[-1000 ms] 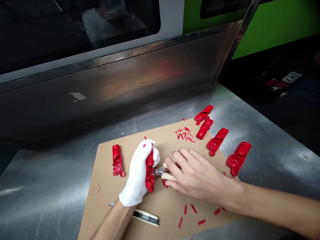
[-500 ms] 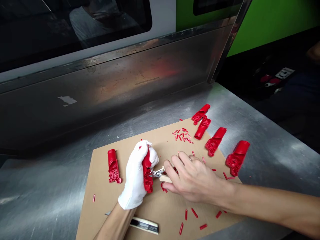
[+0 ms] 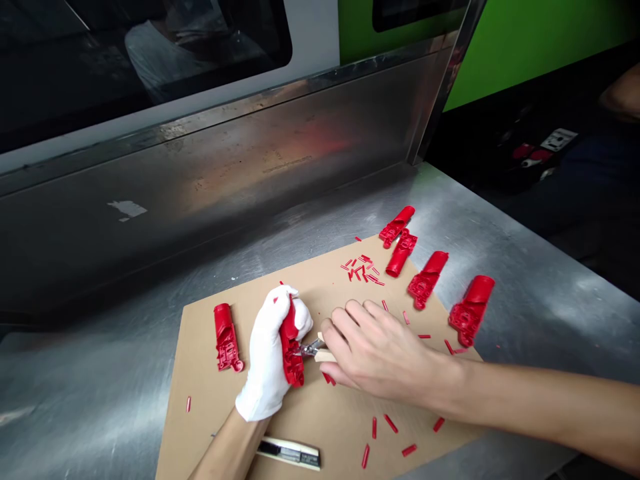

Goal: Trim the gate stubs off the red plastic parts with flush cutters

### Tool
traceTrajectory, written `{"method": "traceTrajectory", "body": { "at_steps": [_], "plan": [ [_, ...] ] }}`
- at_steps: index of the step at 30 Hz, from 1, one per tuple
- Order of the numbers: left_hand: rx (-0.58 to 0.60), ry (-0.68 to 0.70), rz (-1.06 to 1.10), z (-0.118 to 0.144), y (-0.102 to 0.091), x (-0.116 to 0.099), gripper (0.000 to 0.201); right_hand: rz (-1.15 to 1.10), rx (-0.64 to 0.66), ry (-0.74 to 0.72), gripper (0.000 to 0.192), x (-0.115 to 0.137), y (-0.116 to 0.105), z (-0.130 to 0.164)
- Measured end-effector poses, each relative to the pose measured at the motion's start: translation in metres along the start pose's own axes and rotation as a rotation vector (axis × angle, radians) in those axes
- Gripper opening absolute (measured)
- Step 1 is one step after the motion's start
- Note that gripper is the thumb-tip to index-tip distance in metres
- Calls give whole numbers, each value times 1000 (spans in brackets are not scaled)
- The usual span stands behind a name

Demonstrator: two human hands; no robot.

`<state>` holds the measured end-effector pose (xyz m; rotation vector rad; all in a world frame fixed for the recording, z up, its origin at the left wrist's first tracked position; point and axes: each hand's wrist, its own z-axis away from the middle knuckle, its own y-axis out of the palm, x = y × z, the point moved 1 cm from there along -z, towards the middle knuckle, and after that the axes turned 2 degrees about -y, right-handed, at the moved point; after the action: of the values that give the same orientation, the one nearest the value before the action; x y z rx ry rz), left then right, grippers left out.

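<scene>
My left hand (image 3: 267, 347), in a white glove, is closed around a red plastic part (image 3: 291, 350), held up on end over the cardboard. My bare right hand (image 3: 373, 343) grips a pair of nippers (image 3: 326, 355) with pale handles. Their metal jaws reach into the side of the red part, and the tips are partly hidden there. Below my left wrist a utility knife (image 3: 293, 453) lies on the cardboard, partly covered by my forearm. Left of my gloved hand lies another red part (image 3: 227, 337).
A cardboard sheet (image 3: 200, 427) covers part of a metal table (image 3: 90, 393). Several similar red parts (image 3: 473, 310) lie along its right edge. Small red scraps (image 3: 363, 270) are scattered over it. A metal panel (image 3: 210, 180) rises behind; a person's arm (image 3: 623, 93) shows at far right.
The nippers' handles are squeezed closer together, and my right fingers have curled tighter. The red part stays in my left hand. The whole view has shifted slightly.
</scene>
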<state>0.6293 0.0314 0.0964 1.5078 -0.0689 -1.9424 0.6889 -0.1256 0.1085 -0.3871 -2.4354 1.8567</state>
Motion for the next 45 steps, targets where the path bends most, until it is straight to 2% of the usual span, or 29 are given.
{"method": "traceTrajectory", "body": {
  "at_steps": [4,8,15,31,38,45],
  "plan": [
    [2,15,-3,-1,-1,-1,21,-27,2,95,34,5,2,2],
    [0,19,-4,-1,0,-2,18,-30,1,119,33,8,2,3],
    [24,-7,-18,1,0,-4,20,-43,26,74,38,6,-1,0],
    [74,-45,-8,-2,-3,-5,23,-46,74,56,33,1,-3,-3],
    [73,-51,6,-2,-3,-8,28,-49,64,-55,32,-2,-1,-6],
    [73,-53,33,0,-5,-8,23,-87,59,81,28,4,-3,-9]
  ]
}}
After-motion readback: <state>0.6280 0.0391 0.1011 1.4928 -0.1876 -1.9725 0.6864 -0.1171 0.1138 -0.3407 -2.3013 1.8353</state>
